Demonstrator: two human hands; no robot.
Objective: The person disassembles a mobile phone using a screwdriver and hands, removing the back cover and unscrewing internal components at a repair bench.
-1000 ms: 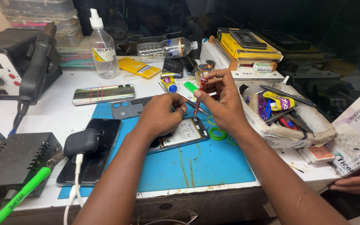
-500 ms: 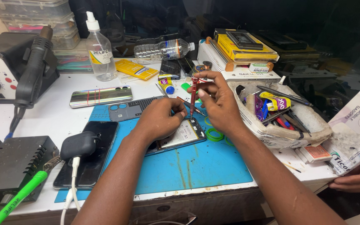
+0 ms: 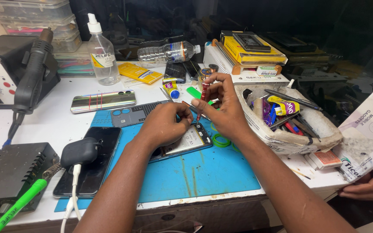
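Observation:
An opened phone (image 3: 185,143) lies on the blue work mat (image 3: 195,172), its battery and inner frame showing. My left hand (image 3: 162,125) rests on the phone's upper part and pins it down. My right hand (image 3: 225,108) holds a thin red-handled screwdriver (image 3: 203,97) upright, with its tip on the phone's top right corner. The thumb and fingers pinch the handle near its top.
A black phone (image 3: 89,166) with a charger block lies at the mat's left. A grey back cover (image 3: 132,114), a shiny phone (image 3: 102,101), a spray bottle (image 3: 101,54) and a hot-air station (image 3: 5,71) stand behind. A tool-filled box (image 3: 290,121) sits right. Another person's hand (image 3: 370,185) holds a packet.
The view has shifted slightly. My right hand moved the screwdriver a little left and set it more upright over the phone's corner. My left hand stays on the phone.

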